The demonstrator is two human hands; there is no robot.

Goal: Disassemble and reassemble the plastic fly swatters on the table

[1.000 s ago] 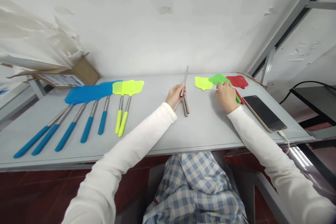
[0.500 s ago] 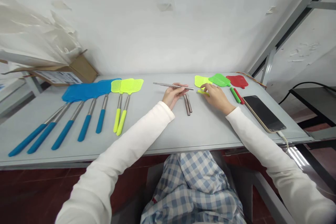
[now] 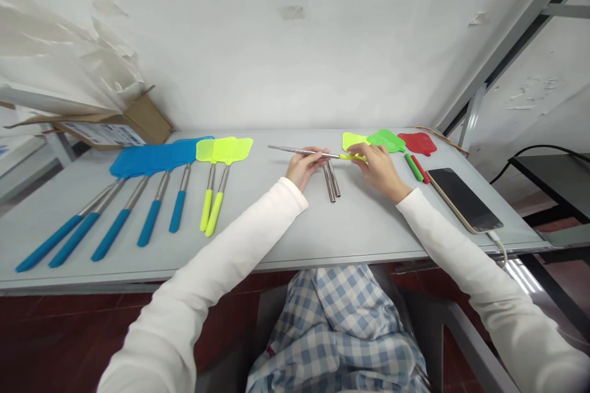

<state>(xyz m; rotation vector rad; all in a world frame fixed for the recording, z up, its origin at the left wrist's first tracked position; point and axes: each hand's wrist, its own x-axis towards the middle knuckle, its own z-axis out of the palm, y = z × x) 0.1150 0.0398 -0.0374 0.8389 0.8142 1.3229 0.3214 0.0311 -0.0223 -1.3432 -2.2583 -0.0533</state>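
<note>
Between the fingers of my left hand [image 3: 302,170] lies a slim metal telescopic rod [image 3: 288,149], pointing left to right above the table. My right hand [image 3: 380,172] grips a yellow handle sleeve [image 3: 346,156], whose end meets the rod's right end; how far the rod reaches inside is hidden. Two more metal rods [image 3: 330,187] rest on the table just below my hands. Behind my right hand are a yellow swatter head [image 3: 353,140], a green swatter head [image 3: 388,140] and a red swatter head [image 3: 418,143]. Close by lie a green sleeve [image 3: 413,167] and a red sleeve [image 3: 420,169].
Several blue fly swatters [image 3: 110,236] and two yellow fly swatters [image 3: 215,214] lie on the left of the grey table [image 3: 271,239]. A phone [image 3: 463,199] with a cable is at the right. A cardboard box [image 3: 146,120] stands at the back left, against the wall.
My right hand has brought the yellow sleeve left and up to the rod's right end, so the two now meet in line. My left hand has hardly moved.
</note>
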